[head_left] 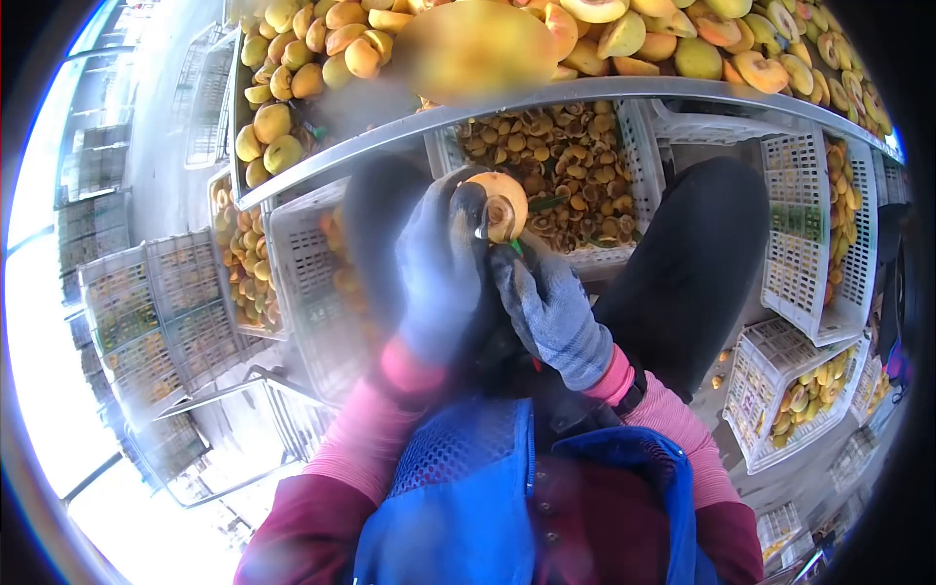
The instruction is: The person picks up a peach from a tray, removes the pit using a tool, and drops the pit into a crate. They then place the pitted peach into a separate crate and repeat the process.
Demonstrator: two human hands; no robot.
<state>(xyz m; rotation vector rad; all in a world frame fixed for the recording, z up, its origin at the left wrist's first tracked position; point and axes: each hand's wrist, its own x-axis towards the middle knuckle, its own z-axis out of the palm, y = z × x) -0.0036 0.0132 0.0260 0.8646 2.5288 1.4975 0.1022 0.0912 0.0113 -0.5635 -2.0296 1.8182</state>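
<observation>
Left hand [453,239] pinching a peach [511,193], brown centre showing, near the crate [639,146] between the knees [717,210]; right hand [546,302] closed around a small green tool [516,247] at its edge. Should the peach turn under pressure, the tool might skid into the left hand.

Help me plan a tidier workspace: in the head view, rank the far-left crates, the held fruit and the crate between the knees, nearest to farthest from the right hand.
1. Held fruit, right by the right hand's fingertips.
2. Crate between the knees, ahead of that hand.
3. Far-left crates, well off on the left side.
</observation>
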